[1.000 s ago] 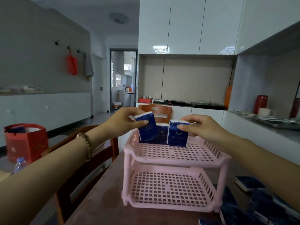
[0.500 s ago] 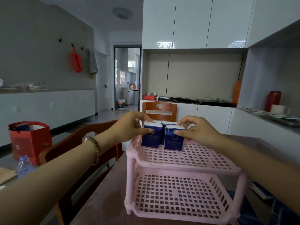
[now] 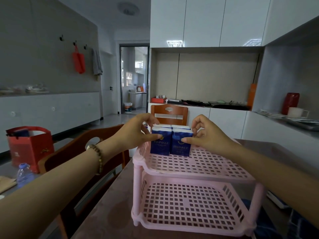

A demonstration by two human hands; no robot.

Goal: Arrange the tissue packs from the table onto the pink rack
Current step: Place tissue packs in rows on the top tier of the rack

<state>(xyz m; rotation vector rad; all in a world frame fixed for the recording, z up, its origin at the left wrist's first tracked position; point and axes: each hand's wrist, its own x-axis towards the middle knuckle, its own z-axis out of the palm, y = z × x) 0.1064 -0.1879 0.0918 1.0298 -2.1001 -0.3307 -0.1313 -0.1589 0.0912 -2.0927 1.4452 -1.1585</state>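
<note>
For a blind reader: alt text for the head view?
On the top shelf of a pink rack, the left hand pinches one upright blue tissue pack and the right hand a second pack beside it; two more packs stand behind. The rack sits on a table.

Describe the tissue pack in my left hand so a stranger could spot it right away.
Find the pink rack on the brown table: dark blue tissue packs stand upright at the far left of its top shelf. Yours is the front left pack, gripped by the left hand; the right hand holds its neighbour.
</note>
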